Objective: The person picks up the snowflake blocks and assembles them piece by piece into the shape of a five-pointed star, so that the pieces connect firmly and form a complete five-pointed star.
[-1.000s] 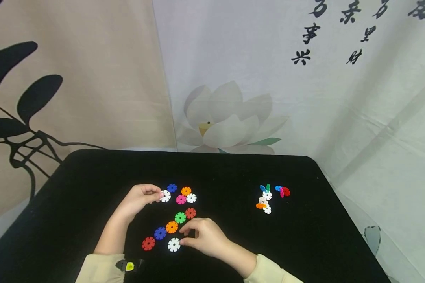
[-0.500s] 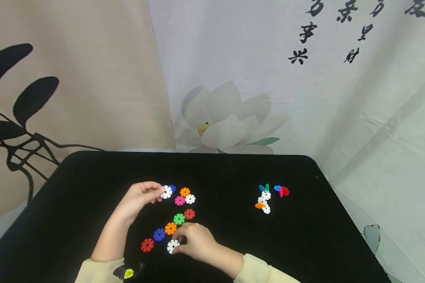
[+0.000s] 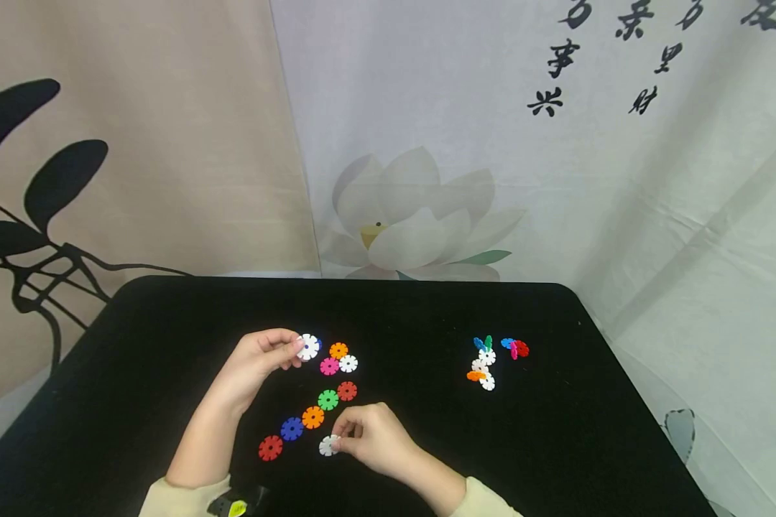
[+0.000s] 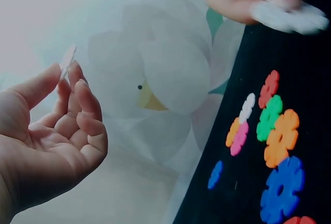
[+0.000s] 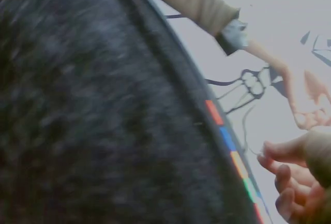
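Observation:
My left hand pinches a white notched plastic disc between thumb and fingers. In the left wrist view that disc appears nearly edge-on. Mostly hidden behind it in the head view is a blue disc, lying on the table. Closer to me, my right hand pinches a second white disc, which looks raised and blurred in the left wrist view. A diagonal row runs beside it: red, blue, orange, green and red discs, edges touching.
Orange, pink and white discs are grouped right of my left hand. Farther right lie a joined cluster of white, orange, blue and green discs and a smaller red, pink and blue cluster. The black table meets a printed curtain.
My left hand has moved slightly up and right with its white disc, now covering the blue one. The right hand has taken hold of its white disc and shifted it to the right.

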Available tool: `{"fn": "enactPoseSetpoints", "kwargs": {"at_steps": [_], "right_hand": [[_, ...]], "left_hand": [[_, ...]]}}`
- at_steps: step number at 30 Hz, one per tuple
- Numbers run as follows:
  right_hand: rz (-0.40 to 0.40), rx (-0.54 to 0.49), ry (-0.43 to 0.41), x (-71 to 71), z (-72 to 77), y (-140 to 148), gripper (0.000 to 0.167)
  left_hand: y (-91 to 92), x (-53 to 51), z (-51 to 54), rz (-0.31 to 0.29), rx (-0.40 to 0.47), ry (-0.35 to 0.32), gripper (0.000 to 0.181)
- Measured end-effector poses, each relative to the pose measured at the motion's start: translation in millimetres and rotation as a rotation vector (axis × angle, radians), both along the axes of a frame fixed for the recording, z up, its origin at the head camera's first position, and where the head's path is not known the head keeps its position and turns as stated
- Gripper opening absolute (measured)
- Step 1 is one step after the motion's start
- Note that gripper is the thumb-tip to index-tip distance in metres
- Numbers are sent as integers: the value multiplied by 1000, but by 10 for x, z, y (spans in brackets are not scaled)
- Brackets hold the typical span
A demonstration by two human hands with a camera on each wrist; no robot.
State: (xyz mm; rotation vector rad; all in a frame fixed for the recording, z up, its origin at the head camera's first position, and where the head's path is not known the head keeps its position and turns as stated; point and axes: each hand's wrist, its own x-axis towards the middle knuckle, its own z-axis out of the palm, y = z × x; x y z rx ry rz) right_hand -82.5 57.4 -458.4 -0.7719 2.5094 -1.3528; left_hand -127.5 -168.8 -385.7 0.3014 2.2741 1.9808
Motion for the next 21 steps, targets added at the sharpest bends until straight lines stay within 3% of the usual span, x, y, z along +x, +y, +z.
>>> {"fn": "enactPoseSetpoints", "kwargs": {"at_steps": [4, 12, 17, 21], "right_hand": [[-59, -94, 13, -15, 134, 131, 7], [-237, -243, 145, -38, 444, 390, 12], [-337, -336, 222, -29, 596, 504, 17], [-349, -399, 319, 27, 778, 541, 18]], "left_hand": [[40, 37, 52, 23, 12, 5, 30], [133, 107, 151, 63, 41, 14, 28], [232, 144, 188, 86, 60, -41, 26], [344, 195, 204, 61, 79, -86, 24]]}}
